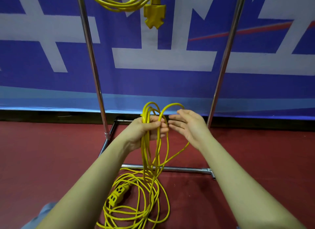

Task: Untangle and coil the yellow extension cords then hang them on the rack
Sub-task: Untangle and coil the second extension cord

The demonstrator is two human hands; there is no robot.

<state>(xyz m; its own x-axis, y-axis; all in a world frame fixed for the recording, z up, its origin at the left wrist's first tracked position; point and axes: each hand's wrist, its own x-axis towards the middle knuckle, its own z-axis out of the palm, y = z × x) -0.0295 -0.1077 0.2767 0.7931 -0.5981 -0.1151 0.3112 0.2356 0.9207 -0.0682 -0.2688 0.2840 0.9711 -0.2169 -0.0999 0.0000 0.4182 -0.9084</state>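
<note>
Coiling is the step we judge to be in hand. Our left hand is clenched round a bundle of gathered loops of the yellow extension cord, the loop tops standing up above the fist, in front of the chrome rack. Our right hand is released, fingers straight and spread, palm turned toward the left, just beside the newest loop, which arches over to its fingertips; we cannot tell whether it touches the strand. From the fist the cord hangs down to the red floor, where the rest of it lies in a loose heap round its yellow socket block, just in front of the rack's lower bar. One coiled cord already hangs from the top of the rack, its socket end dangling.

Next, we think, the right hand must take the slack strand below the fist, draw up another length from the heap, and lay it as a loop into the left hand, matching the others. The heap looks crossed over itself, so strands may snag as we pull.
</note>
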